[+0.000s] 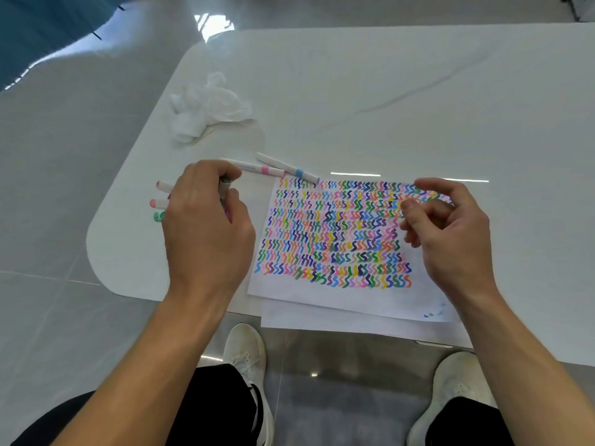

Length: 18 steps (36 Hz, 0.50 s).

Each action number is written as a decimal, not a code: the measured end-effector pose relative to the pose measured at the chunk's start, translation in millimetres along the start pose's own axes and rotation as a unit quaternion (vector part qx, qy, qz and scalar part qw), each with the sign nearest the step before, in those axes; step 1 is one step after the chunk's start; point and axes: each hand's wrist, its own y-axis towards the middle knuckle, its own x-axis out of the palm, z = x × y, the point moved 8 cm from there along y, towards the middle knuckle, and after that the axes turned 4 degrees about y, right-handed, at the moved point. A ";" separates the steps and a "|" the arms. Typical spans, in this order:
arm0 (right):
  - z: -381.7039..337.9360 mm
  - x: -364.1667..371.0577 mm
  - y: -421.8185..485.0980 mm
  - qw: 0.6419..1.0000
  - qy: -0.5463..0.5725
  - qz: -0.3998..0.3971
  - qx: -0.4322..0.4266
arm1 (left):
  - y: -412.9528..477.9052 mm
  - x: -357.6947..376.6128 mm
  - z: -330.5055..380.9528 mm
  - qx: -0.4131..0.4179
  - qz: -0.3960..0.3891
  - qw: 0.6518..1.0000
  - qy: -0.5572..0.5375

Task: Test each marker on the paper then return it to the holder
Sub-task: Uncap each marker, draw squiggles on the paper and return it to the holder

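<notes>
A white paper (pixel 289 284) covered with rows of coloured squiggles lies on the table near the front edge. My left hand (pixel 206 226) grips a bundle of markers left of the paper; pink and green caps (pixel 156 203) stick out past its knuckles. Two white markers lie loose just above the paper's top left corner, one with a pink band (pixel 264 169), one with a blue band (pixel 297 172). My right hand (pixel 450 233) hovers over the paper's right side, fingers loosely curled, holding nothing that I can see. No holder is in view.
The white table (pixel 418 91) has a rounded left corner. A crumpled white tissue (pixel 206 107) lies at the back left. A second sheet (pixel 322 323) sticks out under the paper at the front edge. My shoes and knees are below the table.
</notes>
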 end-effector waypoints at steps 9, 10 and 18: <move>-1.7 2.7 -1.1 1.000 0.003 -0.003 0.003 | -1.1 12.9 1.1 0.020 -0.050 0.994 0.100; -1.7 2.3 -1.0 1.000 0.002 -0.003 0.003 | -0.9 12.9 2.6 0.024 -0.049 0.993 0.102; -2.3 -2.6 -1.7 1.000 0.001 0.001 0.004 | -3.9 15.6 37.0 0.138 -0.019 0.988 0.066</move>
